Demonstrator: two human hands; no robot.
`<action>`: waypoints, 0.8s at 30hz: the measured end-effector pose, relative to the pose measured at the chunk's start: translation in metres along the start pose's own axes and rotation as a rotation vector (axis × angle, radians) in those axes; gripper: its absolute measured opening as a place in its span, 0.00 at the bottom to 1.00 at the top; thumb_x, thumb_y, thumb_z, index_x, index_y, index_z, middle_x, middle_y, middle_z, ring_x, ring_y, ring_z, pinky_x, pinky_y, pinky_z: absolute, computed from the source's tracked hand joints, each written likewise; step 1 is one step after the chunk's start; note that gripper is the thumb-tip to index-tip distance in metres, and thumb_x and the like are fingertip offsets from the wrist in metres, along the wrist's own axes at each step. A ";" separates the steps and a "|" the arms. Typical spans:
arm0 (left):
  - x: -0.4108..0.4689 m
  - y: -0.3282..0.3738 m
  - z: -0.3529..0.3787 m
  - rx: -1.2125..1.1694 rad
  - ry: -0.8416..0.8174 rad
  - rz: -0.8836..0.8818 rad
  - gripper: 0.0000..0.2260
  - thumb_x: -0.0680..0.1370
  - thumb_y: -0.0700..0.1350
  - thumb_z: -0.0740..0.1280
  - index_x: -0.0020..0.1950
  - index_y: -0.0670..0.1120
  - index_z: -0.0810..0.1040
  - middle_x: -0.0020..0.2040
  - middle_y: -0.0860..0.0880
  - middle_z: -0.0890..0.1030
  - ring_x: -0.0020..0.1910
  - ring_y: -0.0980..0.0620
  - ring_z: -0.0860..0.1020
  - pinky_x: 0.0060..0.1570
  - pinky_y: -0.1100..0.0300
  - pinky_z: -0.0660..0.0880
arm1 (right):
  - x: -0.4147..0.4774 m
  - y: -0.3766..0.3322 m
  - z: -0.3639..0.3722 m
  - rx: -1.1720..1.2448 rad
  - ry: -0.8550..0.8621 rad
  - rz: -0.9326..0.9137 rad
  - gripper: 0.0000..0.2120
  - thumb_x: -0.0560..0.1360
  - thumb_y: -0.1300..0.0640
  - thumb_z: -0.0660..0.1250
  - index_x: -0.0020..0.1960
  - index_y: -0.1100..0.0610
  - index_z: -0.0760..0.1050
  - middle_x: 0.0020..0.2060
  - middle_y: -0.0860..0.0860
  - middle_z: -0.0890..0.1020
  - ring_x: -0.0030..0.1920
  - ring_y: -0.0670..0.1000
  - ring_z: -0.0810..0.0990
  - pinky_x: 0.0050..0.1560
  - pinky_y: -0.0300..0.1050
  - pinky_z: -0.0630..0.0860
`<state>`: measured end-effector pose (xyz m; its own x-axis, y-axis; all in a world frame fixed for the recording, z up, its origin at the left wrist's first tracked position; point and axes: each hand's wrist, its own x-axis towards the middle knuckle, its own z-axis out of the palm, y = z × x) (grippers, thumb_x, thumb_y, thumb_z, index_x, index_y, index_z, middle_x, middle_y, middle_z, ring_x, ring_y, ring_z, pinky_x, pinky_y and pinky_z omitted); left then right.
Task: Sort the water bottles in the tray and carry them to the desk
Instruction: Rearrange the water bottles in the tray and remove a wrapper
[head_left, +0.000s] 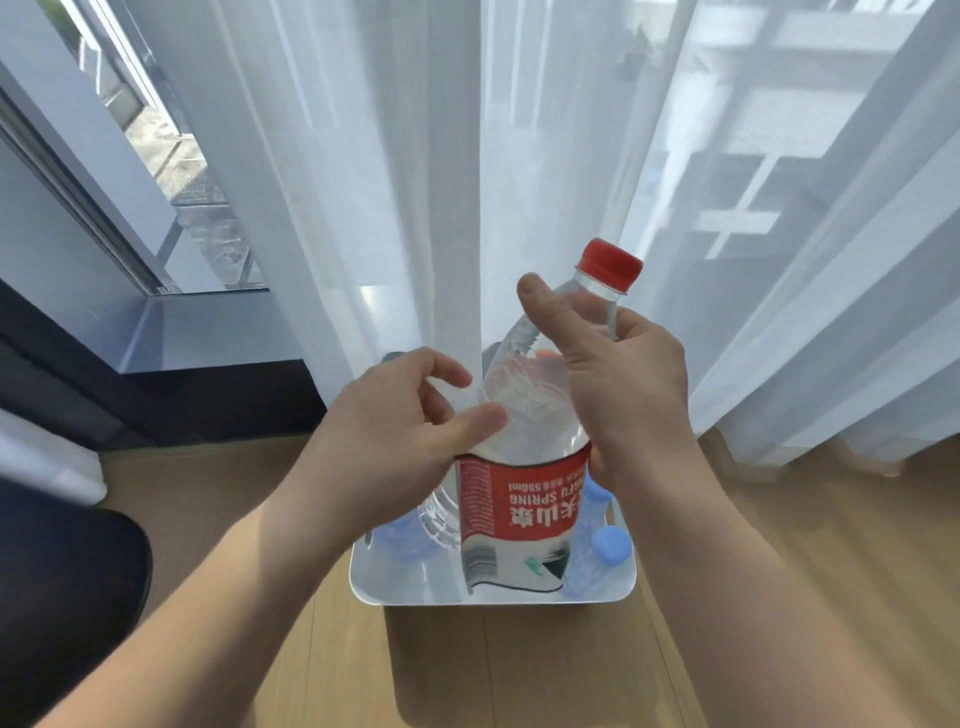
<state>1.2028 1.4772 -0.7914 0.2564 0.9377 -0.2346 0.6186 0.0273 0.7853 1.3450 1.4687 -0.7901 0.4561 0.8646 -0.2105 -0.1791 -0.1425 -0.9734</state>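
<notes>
A clear water bottle with a red cap and red label is lifted above the white tray, its cap pointing away from me. My right hand grips its neck and shoulder. My left hand is beside the bottle's left shoulder, fingers apart, thumb tip touching the plastic. In the tray lie a blue-capped bottle at the right and another clear bottle at the left, both partly hidden behind the lifted bottle.
The tray sits on a wooden floor against white sheer curtains. A window ledge and dark wall base are at the left. A dark object is at the lower left.
</notes>
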 end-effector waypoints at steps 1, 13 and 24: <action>0.001 -0.001 0.001 0.047 0.018 0.030 0.23 0.63 0.62 0.71 0.55 0.56 0.73 0.42 0.57 0.79 0.37 0.59 0.77 0.32 0.68 0.69 | 0.000 0.000 0.000 -0.006 0.001 0.002 0.12 0.63 0.47 0.77 0.38 0.53 0.79 0.31 0.47 0.83 0.37 0.51 0.84 0.47 0.52 0.82; 0.009 -0.013 0.002 -0.213 0.056 0.107 0.16 0.63 0.49 0.77 0.49 0.55 0.79 0.42 0.57 0.85 0.41 0.59 0.83 0.45 0.61 0.80 | -0.004 -0.010 -0.013 -0.285 -0.410 0.097 0.36 0.53 0.47 0.77 0.60 0.53 0.76 0.50 0.50 0.84 0.48 0.47 0.84 0.48 0.40 0.80; 0.018 -0.037 -0.014 -0.371 -0.030 0.040 0.35 0.55 0.52 0.79 0.60 0.50 0.73 0.53 0.46 0.82 0.51 0.48 0.82 0.56 0.42 0.76 | -0.001 0.002 -0.007 -0.667 -0.354 -0.038 0.07 0.71 0.54 0.68 0.36 0.54 0.81 0.31 0.47 0.81 0.32 0.45 0.78 0.32 0.35 0.73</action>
<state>1.1741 1.4982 -0.8169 0.3002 0.9300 -0.2119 0.2977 0.1197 0.9471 1.3504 1.4638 -0.7926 0.1241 0.9618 -0.2438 0.4476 -0.2736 -0.8513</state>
